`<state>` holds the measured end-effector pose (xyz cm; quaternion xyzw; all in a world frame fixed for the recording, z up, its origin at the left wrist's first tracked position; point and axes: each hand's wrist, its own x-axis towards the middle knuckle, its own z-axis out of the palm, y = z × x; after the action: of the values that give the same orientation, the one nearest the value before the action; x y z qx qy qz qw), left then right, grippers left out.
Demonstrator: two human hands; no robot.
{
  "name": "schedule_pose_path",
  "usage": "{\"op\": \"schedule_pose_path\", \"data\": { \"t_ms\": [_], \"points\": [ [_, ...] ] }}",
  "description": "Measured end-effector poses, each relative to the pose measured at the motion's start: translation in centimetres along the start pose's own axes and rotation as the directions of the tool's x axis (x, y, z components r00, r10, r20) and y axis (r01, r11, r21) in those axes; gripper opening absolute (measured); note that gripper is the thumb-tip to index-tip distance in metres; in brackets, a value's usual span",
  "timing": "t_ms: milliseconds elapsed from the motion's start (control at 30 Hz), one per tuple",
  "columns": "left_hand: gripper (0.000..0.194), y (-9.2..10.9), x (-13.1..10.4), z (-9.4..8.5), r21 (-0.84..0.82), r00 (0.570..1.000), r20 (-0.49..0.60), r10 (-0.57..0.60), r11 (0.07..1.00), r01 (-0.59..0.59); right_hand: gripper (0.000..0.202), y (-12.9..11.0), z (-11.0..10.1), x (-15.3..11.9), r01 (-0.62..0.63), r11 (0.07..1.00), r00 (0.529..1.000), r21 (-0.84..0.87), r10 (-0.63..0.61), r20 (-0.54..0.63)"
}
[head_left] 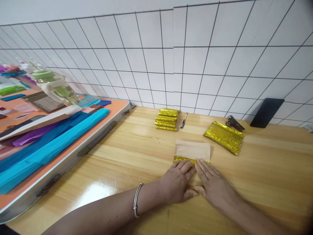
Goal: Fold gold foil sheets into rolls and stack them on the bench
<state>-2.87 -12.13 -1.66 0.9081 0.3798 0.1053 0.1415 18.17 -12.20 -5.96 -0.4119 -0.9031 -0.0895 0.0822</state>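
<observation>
A pale beige sheet [193,149] lies flat on the wooden table, with a shiny gold strip [180,158] along its near edge. On that strip rest the fingertips of my left hand [178,180], its fingers close together and bent over the edge. My right hand [213,182] lies beside it, fingers stretched out and pressing on the right part of the strip. The two hands nearly touch at fingertips and thumbs. Whether the left fingers pinch the strip is hidden. Behind the sheet sit folded gold pieces [166,120], and a flat gold stack [225,137] is at the right.
A pen [184,120] lies beside the folded gold pieces. A black clip [234,124] touches the gold stack's back edge. A dark phone-like slab [267,112] leans on the tiled wall. At left, an orange-topped case [119,106] holds coloured paper strips [61,138] and a green-lidded bottle [52,85].
</observation>
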Motion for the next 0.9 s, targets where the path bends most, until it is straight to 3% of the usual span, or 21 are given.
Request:
{"op": "schedule_pose_path", "data": {
  "t_ms": [233, 533, 900],
  "points": [
    [0.069, 0.3, -0.2, 0.1, -0.014, 1.0, -0.01, -0.002, 1.0, 0.002, 0.06, 0.0, -0.2, -0.3, 0.004, 0.998, 1.0, 0.062, -0.004, 0.0],
    [0.067, 0.5, -0.4, 0.1, 0.018, 0.999, -0.019, -0.031, 0.999, 0.031, 0.058, -0.1, -0.8, 0.2, 0.013, 1.0, 0.999, -0.012, -0.013, 0.033],
    [0.06, -1.5, -2.7, -0.1, 0.115, 0.997, 0.009, -0.071, 0.991, 0.07, 0.049, 1.7, -1.9, -1.1, 0.006, 0.998, 0.998, -0.062, -0.002, 0.065]
  ]
}}
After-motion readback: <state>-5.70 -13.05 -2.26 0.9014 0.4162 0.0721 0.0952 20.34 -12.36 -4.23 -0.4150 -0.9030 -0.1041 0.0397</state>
